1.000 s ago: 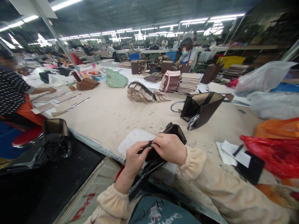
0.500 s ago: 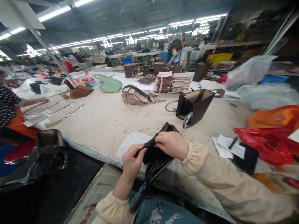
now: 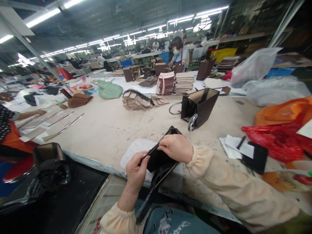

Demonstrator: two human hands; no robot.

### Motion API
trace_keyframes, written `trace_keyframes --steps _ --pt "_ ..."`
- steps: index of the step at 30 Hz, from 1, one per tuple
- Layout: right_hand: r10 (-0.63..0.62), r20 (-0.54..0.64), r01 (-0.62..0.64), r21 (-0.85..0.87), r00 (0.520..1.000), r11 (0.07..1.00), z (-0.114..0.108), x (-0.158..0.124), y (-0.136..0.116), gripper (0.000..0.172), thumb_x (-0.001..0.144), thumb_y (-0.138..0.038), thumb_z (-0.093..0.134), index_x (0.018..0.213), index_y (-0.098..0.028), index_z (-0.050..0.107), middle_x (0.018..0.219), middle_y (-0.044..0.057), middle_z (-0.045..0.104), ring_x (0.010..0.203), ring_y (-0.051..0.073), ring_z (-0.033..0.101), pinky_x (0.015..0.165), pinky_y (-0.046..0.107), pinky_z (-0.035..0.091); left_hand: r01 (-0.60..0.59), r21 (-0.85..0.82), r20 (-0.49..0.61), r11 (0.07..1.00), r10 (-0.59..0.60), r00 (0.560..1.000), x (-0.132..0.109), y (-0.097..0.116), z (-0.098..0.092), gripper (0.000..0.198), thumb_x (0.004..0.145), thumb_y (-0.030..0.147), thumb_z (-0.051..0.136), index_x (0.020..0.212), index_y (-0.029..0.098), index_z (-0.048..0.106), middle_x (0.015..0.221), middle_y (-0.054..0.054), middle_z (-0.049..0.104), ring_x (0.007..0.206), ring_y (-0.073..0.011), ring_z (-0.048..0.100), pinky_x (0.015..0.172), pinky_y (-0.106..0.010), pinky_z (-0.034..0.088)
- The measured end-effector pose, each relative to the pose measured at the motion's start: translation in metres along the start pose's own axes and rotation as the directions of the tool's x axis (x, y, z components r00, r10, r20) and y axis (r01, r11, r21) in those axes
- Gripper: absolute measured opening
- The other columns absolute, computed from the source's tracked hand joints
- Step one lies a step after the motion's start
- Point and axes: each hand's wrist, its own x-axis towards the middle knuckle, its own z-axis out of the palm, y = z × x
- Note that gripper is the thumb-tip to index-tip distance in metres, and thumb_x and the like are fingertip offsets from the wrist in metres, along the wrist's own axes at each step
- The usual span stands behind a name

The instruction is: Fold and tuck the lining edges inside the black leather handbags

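Observation:
A black handbag with its mouth open rests at the near edge of the table, tilted towards me. My left hand pinches the left end of its far rim between thumb and fingers. Further right along that same rim, my right hand grips the edge with its fingertips bent inside the opening. A dark strap hangs from the bag down to my lap. Beneath the bag lies a pale sheet. Another dark brown handbag with wrapped handles stands open beyond my hands.
Stacked brown panels and a bundle of beige pieces lie across the table. A black phone-like slab, papers and a red plastic bag are at right. Another bag sits on the black surface at left. Co-workers are left and opposite.
The view has shifted slightly, so the background sits further left and a little higher. Both hands keep their hold on the rim, with hardly any movement.

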Motion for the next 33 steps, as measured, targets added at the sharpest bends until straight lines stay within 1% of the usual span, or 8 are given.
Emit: trace_keyframes --steps 9,14,18,20,22,23,26,33 --pt "0.027 0.003 -0.027 -0.004 1.0 1.0 0.001 0.0 -0.001 0.027 0.089 -0.037 0.051 0.078 -0.02 0.07 0.082 0.004 0.069 0.079 0.016 0.061 0.063 0.025 0.036 0.022 -0.023 0.026 0.999 -0.022 0.999 -0.005 -0.001 -0.001 0.012 0.085 0.021 0.058 0.094 0.021 0.066 0.097 -0.003 0.068 0.092 -0.0167 0.063 0.086 -0.031 0.05" --pt "0.033 0.007 -0.033 -0.012 0.999 0.999 -0.001 0.0 -0.002 0.03 0.09 -0.037 0.049 0.078 -0.02 0.07 0.082 0.003 0.069 0.079 0.016 0.062 0.062 0.026 0.036 0.027 0.011 0.058 1.0 -0.028 0.998 -0.004 0.003 -0.001 0.013 0.086 0.021 0.056 0.095 0.02 0.065 0.097 -0.004 0.068 0.092 -0.0167 0.062 0.084 -0.03 0.05" --pt "0.036 0.006 -0.036 -0.016 0.999 0.999 -0.003 -0.001 -0.003 0.03 0.09 -0.037 0.049 0.077 -0.02 0.07 0.082 0.003 0.069 0.079 0.017 0.062 0.061 0.026 0.035 0.025 0.023 0.07 0.999 -0.027 0.997 -0.003 0.008 -0.001 0.011 0.084 0.023 0.059 0.094 0.019 0.062 0.094 -0.004 0.067 0.083 -0.0148 0.062 0.071 -0.025 0.051" --pt "0.035 0.005 -0.035 -0.011 0.999 0.999 -0.003 -0.002 -0.003 0.031 0.09 -0.037 0.048 0.078 -0.019 0.07 0.082 0.004 0.069 0.078 0.017 0.062 0.061 0.026 0.035 0.044 0.061 0.07 0.997 -0.048 0.996 -0.001 0.01 -0.001 0.021 0.081 0.025 0.063 0.101 0.019 0.061 0.093 -0.003 0.067 0.072 -0.0126 0.061 0.064 -0.024 0.05" --pt "0.032 0.004 -0.032 -0.007 0.999 0.999 -0.003 -0.002 -0.003 0.031 0.09 -0.037 0.048 0.078 -0.019 0.07 0.082 0.004 0.068 0.079 0.016 0.061 0.061 0.026 0.035 0.017 0.115 0.077 0.993 -0.026 0.997 0.004 0.014 0.0 0.029 0.078 0.026 0.068 0.105 0.02 0.062 0.091 -0.003 0.067 0.068 -0.0121 0.06 0.063 -0.024 0.049" --pt "0.033 0.004 -0.033 -0.006 0.999 0.999 -0.002 -0.002 -0.004 0.031 0.09 -0.037 0.048 0.078 -0.019 0.07 0.082 0.004 0.068 0.079 0.016 0.061 0.061 0.026 0.035 -0.014 0.134 0.082 0.991 0.003 0.997 0.006 0.015 0.0 0.028 0.077 0.026 0.069 0.104 0.02 0.064 0.09 -0.003 0.067 0.071 -0.0128 0.06 0.065 -0.024 0.049" --pt "0.047 0.005 -0.047 -0.004 0.999 0.999 -0.001 -0.002 -0.004 0.031 0.09 -0.037 0.047 0.078 -0.019 0.07 0.083 0.004 0.068 0.079 0.016 0.061 0.061 0.026 0.034 -0.086 0.146 0.09 0.985 0.073 0.993 0.012 0.019 0.002 0.014 0.08 0.025 0.066 0.092 0.02 0.069 0.086 -0.003 0.068 0.079 -0.0149 0.062 0.07 -0.025 0.049" --pt "0.056 0.028 -0.056 0.013 0.998 0.998 -0.003 -0.003 -0.005 0.03 0.089 -0.037 0.048 0.079 -0.019 0.07 0.084 0.004 0.068 0.082 0.017 0.062 0.063 0.026 0.036 -0.03 0.162 0.022 0.986 0.027 0.999 0.009 0.024 0.006 0.009 0.08 0.023 0.064 0.083 0.017 0.07 0.078 -0.003 0.067 0.072 -0.0139 0.061 0.066 -0.024 0.047"
